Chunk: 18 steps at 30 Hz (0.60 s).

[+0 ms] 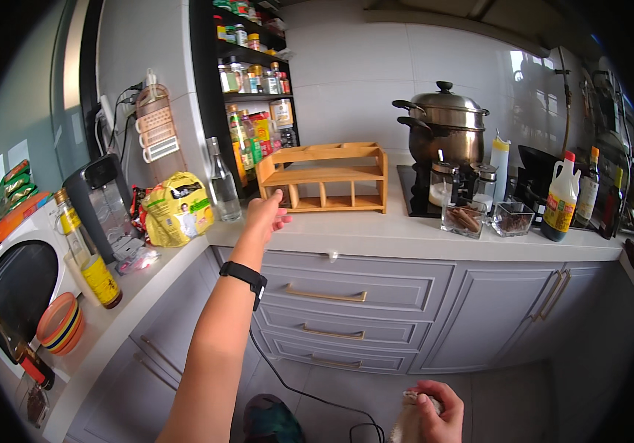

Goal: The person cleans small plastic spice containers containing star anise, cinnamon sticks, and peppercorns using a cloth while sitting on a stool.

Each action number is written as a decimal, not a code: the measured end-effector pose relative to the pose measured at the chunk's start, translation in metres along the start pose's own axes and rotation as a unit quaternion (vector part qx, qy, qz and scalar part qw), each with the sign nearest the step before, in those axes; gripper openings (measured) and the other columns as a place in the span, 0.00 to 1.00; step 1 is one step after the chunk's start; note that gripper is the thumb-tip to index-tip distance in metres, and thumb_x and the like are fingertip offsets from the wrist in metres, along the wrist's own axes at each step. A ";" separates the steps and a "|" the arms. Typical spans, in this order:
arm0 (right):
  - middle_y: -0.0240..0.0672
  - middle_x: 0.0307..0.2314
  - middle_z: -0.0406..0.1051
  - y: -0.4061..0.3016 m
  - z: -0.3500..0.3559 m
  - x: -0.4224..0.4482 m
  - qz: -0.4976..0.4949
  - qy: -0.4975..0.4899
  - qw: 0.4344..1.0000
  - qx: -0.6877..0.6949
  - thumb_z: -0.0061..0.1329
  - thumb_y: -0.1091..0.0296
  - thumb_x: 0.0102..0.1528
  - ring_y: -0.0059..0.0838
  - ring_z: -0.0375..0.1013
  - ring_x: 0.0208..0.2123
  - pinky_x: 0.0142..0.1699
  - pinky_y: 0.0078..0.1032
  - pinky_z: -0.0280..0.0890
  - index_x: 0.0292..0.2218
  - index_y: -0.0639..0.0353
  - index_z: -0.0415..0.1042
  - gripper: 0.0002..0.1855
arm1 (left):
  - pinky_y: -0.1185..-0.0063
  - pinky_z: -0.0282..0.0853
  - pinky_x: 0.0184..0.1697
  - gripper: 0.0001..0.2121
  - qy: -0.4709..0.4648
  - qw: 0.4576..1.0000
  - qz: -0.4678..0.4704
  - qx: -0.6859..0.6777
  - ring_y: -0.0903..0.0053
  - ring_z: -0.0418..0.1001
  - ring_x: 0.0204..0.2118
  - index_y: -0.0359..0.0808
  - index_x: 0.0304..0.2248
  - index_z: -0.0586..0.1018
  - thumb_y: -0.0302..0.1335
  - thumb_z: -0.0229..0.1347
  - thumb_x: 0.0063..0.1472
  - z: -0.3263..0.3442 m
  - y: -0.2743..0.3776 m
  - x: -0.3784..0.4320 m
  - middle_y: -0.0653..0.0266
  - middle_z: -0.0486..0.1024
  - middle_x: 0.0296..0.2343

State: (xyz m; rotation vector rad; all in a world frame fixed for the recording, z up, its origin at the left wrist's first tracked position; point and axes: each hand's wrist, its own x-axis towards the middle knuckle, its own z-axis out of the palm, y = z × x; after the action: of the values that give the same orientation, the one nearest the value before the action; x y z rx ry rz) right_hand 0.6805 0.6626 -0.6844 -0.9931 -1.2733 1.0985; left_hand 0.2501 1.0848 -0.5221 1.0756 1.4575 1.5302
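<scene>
My left hand (268,215) reaches out to the front left corner of a wooden rack (325,176) standing on the countertop. Its thumb is up by the rack's lower left compartment; whether the fingers grip the wood cannot be made out. The rack has an upper shelf and a row of small compartments below, with a dark thing in the leftmost one. Low in front of me, my right hand (441,412) is closed on a light cloth (410,418), which hangs down out of the picture.
A glass bottle (224,185) stands just left of the rack, beside a yellow bag (178,210). Right of it are a steamer pot (447,124) on the hob, glass jars (443,183), glass boxes (462,219) and a sauce bottle (560,199). A black cable (306,390) crosses the floor.
</scene>
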 end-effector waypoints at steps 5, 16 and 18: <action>0.40 0.49 0.86 0.002 -0.036 0.011 0.031 0.062 0.998 0.008 0.59 0.64 0.75 0.26 0.83 0.50 0.60 0.30 0.77 0.58 0.66 0.81 0.17 | 0.73 0.73 0.26 0.18 0.022 0.999 -0.036 0.002 0.64 0.87 0.29 0.28 0.52 0.80 0.38 0.63 0.79 0.057 -0.019 0.024 0.52 0.84 0.35; 0.40 0.48 0.86 -0.024 -0.020 0.011 0.064 0.100 0.989 0.088 0.57 0.63 0.76 0.27 0.84 0.49 0.58 0.31 0.78 0.58 0.66 0.80 0.18 | 0.70 0.81 0.30 0.13 0.014 1.000 0.028 0.001 0.65 0.84 0.28 0.33 0.38 0.79 0.35 0.63 0.78 0.003 -0.021 0.035 0.60 0.78 0.31; 0.40 0.47 0.86 -0.029 -0.018 0.009 0.071 0.114 0.987 0.090 0.57 0.62 0.76 0.27 0.84 0.49 0.58 0.31 0.78 0.58 0.66 0.80 0.18 | 0.70 0.84 0.31 0.13 0.010 1.000 0.029 0.006 0.65 0.84 0.29 0.33 0.37 0.79 0.34 0.64 0.77 0.007 -0.021 0.015 0.59 0.78 0.31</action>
State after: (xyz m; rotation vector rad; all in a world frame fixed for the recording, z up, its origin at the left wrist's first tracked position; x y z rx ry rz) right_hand 0.6999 0.6657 -0.6556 -1.0519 -0.9150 1.1514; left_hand 0.2505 1.1032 -0.5420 1.1217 1.4633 1.5780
